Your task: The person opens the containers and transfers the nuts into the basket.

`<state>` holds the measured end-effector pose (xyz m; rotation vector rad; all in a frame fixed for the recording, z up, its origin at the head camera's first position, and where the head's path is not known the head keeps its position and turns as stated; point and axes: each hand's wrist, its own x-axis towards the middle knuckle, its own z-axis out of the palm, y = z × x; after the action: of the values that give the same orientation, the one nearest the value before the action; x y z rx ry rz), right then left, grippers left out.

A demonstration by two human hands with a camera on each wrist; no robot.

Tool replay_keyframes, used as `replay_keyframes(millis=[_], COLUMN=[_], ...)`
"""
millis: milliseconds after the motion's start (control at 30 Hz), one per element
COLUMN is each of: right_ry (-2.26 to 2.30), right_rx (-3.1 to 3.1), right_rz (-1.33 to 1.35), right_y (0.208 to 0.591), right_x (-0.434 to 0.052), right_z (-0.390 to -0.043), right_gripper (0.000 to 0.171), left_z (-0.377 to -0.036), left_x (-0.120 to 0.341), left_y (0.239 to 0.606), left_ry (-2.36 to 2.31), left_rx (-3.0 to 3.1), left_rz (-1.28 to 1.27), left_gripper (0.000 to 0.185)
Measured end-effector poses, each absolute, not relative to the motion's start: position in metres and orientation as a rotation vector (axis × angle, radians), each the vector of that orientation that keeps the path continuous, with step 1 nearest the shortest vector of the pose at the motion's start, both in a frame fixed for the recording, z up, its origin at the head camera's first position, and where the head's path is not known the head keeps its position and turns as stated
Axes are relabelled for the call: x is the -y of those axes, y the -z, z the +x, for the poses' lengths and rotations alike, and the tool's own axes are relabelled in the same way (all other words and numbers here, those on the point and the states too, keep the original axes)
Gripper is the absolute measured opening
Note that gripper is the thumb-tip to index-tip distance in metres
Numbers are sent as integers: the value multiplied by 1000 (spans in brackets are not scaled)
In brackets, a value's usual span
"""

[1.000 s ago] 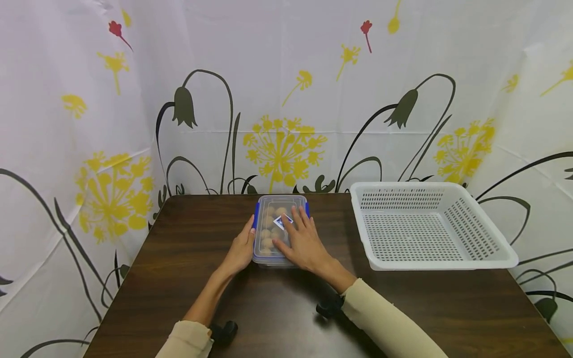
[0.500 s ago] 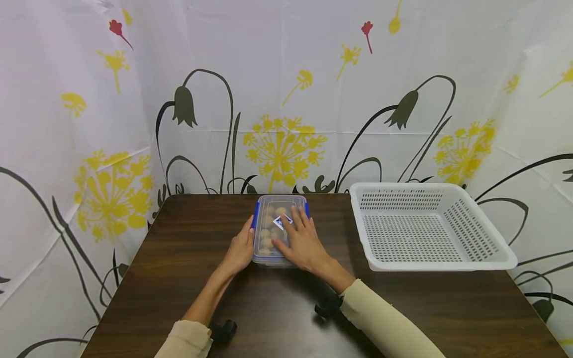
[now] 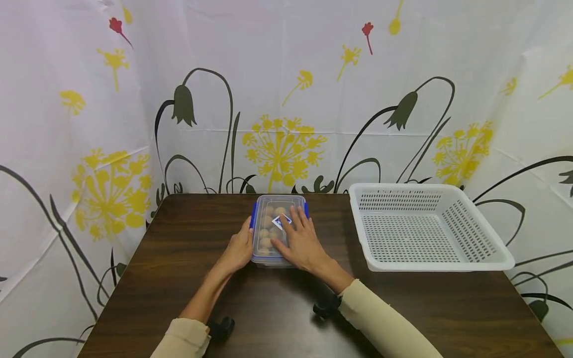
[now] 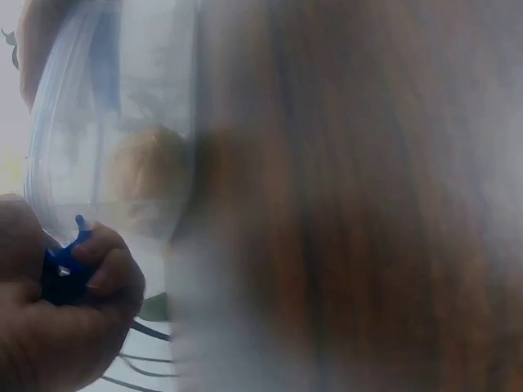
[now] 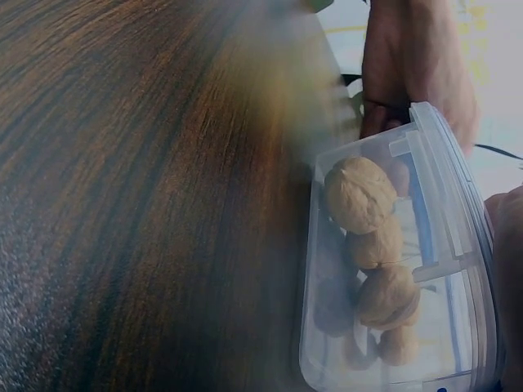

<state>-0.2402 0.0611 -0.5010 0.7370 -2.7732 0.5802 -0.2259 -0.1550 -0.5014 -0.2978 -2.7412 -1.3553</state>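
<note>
A clear plastic food container with blue side latches stands on the dark wooden table. Through its wall the right wrist view shows several walnuts. My left hand is at the container's left side; in the left wrist view its fingers and thumb curl around a blue latch. Spread flat on the lid, my right hand presses beside a blue-and-white label and covers part of the lid's right half.
To the right on the table is a white perforated plastic basket. A white curtain with flower prints hangs behind the table and along both sides. A black strap mount sits at the right wrist, and another at the left.
</note>
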Motion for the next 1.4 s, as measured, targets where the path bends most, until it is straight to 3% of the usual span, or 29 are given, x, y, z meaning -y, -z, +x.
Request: replay_keyframes(millis=[367, 800, 1167, 1400], right_ry=[-578, -623, -862, -998], right_rx=[2786, 2741, 2659, 2598], right_rz=[737, 723, 723, 704], right_y=[501, 505, 507, 508], right_x=[-62, -62, -65, -73], right_z=[-240, -242, -243, -242], right_gripper=[77, 74, 67, 73], left_z=[-228, -230, -230, -233], left_x=[163, 175, 173, 171], left_y=[502, 499, 493, 486], left_ry=[1418, 1610, 1588, 1413], left_rx=[2780, 2843, 2881, 2930], left_rz=[-305, -93, -126, -238], left_gripper=[52, 55, 58, 66])
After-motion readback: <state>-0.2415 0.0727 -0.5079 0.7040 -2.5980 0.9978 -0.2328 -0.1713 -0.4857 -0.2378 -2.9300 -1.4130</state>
